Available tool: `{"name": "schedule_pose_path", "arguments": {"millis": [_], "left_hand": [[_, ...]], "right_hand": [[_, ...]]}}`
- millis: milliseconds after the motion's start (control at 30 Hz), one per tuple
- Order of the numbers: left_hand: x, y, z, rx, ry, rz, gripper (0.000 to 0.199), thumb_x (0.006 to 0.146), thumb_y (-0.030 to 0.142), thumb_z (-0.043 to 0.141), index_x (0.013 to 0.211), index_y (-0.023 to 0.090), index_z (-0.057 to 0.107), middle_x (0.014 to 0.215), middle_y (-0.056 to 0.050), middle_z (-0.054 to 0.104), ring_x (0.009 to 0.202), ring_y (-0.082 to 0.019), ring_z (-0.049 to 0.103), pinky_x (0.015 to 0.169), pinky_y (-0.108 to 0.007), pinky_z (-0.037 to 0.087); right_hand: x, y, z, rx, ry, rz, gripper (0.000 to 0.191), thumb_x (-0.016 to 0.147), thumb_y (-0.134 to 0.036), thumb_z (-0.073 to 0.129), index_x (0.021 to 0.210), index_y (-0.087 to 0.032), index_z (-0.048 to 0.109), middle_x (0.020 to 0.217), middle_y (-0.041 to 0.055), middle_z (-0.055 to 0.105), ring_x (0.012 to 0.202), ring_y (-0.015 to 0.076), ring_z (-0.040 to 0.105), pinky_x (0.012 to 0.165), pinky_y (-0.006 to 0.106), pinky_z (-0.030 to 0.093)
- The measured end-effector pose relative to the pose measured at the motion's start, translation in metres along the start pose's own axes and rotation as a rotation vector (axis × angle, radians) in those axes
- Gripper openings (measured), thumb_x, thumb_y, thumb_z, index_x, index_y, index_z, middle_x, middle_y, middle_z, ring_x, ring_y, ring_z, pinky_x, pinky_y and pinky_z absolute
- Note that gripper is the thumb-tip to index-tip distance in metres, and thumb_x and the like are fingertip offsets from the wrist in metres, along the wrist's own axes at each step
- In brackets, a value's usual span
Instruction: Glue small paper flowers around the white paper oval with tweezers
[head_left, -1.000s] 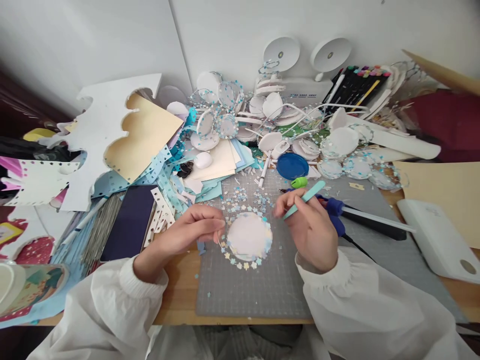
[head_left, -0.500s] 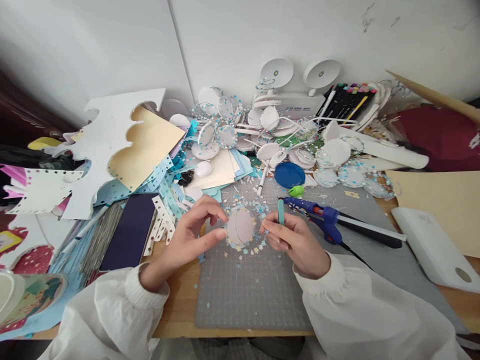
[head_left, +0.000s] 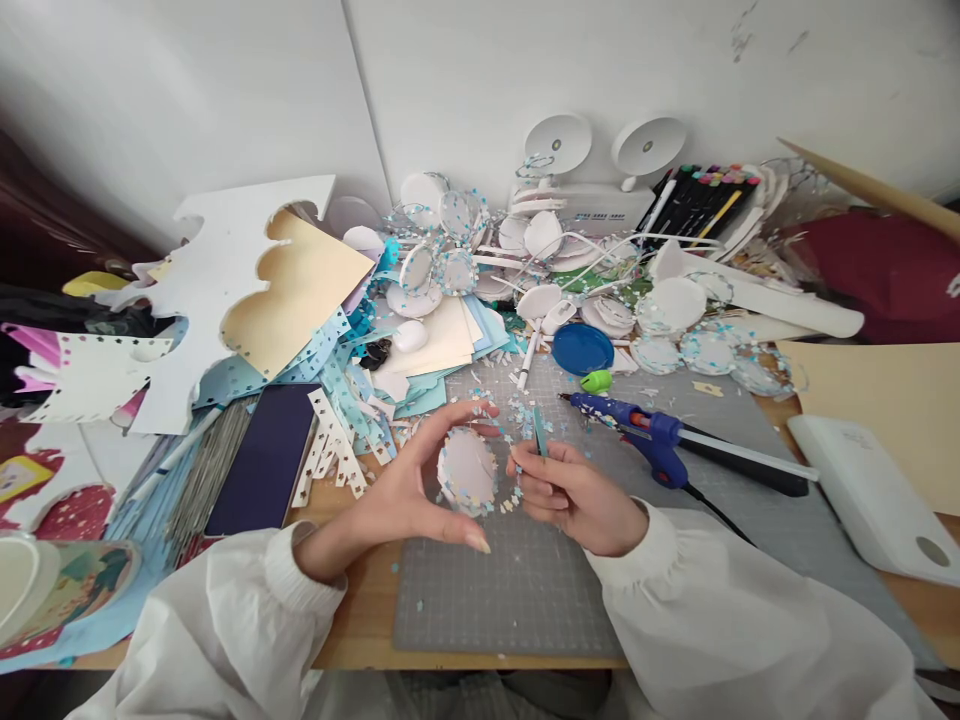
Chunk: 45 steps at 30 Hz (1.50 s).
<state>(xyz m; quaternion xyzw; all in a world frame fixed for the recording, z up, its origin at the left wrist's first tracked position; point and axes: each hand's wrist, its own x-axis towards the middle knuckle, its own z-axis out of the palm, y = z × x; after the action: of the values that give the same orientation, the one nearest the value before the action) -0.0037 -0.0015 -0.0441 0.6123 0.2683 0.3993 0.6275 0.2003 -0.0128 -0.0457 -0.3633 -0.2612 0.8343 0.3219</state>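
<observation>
My left hand [head_left: 416, 485] curves round a white disc [head_left: 466, 468] edged with small blue and cream paper flowers. Its thumb and fingers are spread apart, and they look clear of the rim. To the right, my right hand [head_left: 574, 495] is closed on a slim teal tool, apparently tweezers [head_left: 540, 432], whose upper end sticks up above the fingers. The tool's tip is mostly hidden at the fingertips, close to the disc's right edge. Tiny loose paper flowers [head_left: 514, 500] lie around the disc on the grey cutting mat [head_left: 510, 600].
A blue glue gun [head_left: 649, 435] lies to the right with its cord. Behind are a blue lid [head_left: 582, 348], a green item [head_left: 596, 381] and piled white discs [head_left: 671, 303]. A dark phone-like slab [head_left: 262, 460] lies left, a white box [head_left: 874, 500] right.
My left hand has moved right and opened wider around the disc, which now sits slightly further left. My right hand has shifted a little left, and the teal tool has tilted.
</observation>
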Motion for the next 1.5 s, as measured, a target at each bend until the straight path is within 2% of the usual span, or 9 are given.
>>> {"name": "schedule_pose_path", "arguments": {"millis": [233,467,700,933,1067,1167,1233,1367,1500], "left_hand": [[0.002,-0.001,0.0,-0.047,0.063,-0.054,0.075,0.056,0.037,0.086,0.123,0.024,0.055,0.126,-0.009,0.055,0.109,-0.027,0.056,0.093,-0.035,0.046],[0.003,-0.005,0.001,-0.475,0.24,-0.114,0.05,0.067,0.04,0.08,0.109,0.022,0.061,0.115,-0.007,0.061,0.101,-0.024,0.063,0.083,-0.032,0.052],[0.005,0.001,-0.001,-0.626,0.318,-0.161,0.049,0.07,0.041,0.078,0.11,0.019,0.062,0.113,-0.009,0.065,0.102,-0.024,0.063,0.086,-0.033,0.052],[0.009,0.009,-0.003,-0.865,0.37,-0.265,0.056,0.076,0.054,0.067,0.109,0.01,0.06,0.112,-0.015,0.066,0.101,-0.026,0.065,0.092,-0.035,0.052],[0.013,0.016,-0.008,-1.031,0.492,-0.25,0.064,0.083,0.064,0.05,0.115,0.008,0.054,0.109,-0.016,0.066,0.103,-0.022,0.065,0.091,-0.03,0.054],[0.015,0.019,-0.011,-1.08,0.547,-0.18,0.072,0.082,0.069,0.045,0.122,0.009,0.048,0.106,-0.013,0.067,0.107,-0.02,0.064,0.095,-0.027,0.053],[0.015,0.02,-0.012,-1.058,0.556,-0.161,0.074,0.081,0.07,0.046,0.124,0.01,0.047,0.105,-0.012,0.067,0.107,-0.019,0.063,0.096,-0.026,0.052],[0.012,0.021,-0.012,-0.985,0.515,-0.152,0.076,0.076,0.073,0.051,0.125,0.014,0.048,0.11,-0.011,0.066,0.11,-0.019,0.061,0.096,-0.026,0.051],[0.007,0.021,-0.02,-0.984,0.437,-0.154,0.086,0.064,0.08,0.056,0.121,0.016,0.051,0.109,-0.011,0.065,0.109,-0.021,0.061,0.089,-0.024,0.053]], "right_hand": [[0.002,0.004,0.002,-0.054,0.038,-0.003,0.031,0.075,-0.042,0.072,0.074,-0.016,0.057,0.046,-0.0114,0.033,0.037,0.0006,0.016,0.037,0.017,0.01],[-0.006,0.0,0.005,-0.343,0.077,-0.155,0.033,0.083,-0.047,0.062,0.079,-0.014,0.064,0.046,-0.0097,0.033,0.039,0.0021,0.021,0.04,0.021,0.014],[-0.007,0.003,0.009,-0.602,0.069,-0.264,0.037,0.08,-0.034,0.067,0.113,-0.02,0.055,0.058,-0.0087,0.041,0.052,0.0064,0.034,0.051,0.022,0.028],[-0.002,0.003,0.005,-0.732,0.263,-0.254,0.027,0.082,-0.039,0.062,0.098,-0.017,0.064,0.055,-0.0073,0.04,0.05,0.0072,0.035,0.049,0.022,0.029],[-0.002,0.002,0.005,-0.84,0.179,-0.213,0.032,0.083,-0.044,0.058,0.076,-0.015,0.067,0.049,-0.0048,0.043,0.047,0.0083,0.038,0.048,0.023,0.03],[-0.002,0.004,0.005,-0.94,0.134,-0.226,0.03,0.083,-0.043,0.059,0.072,-0.016,0.067,0.049,-0.0035,0.046,0.047,0.0094,0.04,0.048,0.023,0.031],[-0.001,0.007,0.003,-1.022,0.188,-0.309,0.025,0.084,-0.039,0.058,0.076,-0.017,0.067,0.054,-0.0019,0.051,0.051,0.0112,0.045,0.051,0.023,0.033],[0.002,0.012,-0.007,-1.38,0.511,-0.545,0.026,0.086,-0.033,0.053,0.066,-0.019,0.06,0.055,-0.0002,0.053,0.052,0.0124,0.047,0.052,0.024,0.029],[0.002,0.01,-0.014,-1.667,0.742,-0.639,0.021,0.084,-0.025,0.052,0.065,-0.019,0.059,0.056,0.0017,0.06,0.051,0.0141,0.051,0.051,0.025,0.026]]}}
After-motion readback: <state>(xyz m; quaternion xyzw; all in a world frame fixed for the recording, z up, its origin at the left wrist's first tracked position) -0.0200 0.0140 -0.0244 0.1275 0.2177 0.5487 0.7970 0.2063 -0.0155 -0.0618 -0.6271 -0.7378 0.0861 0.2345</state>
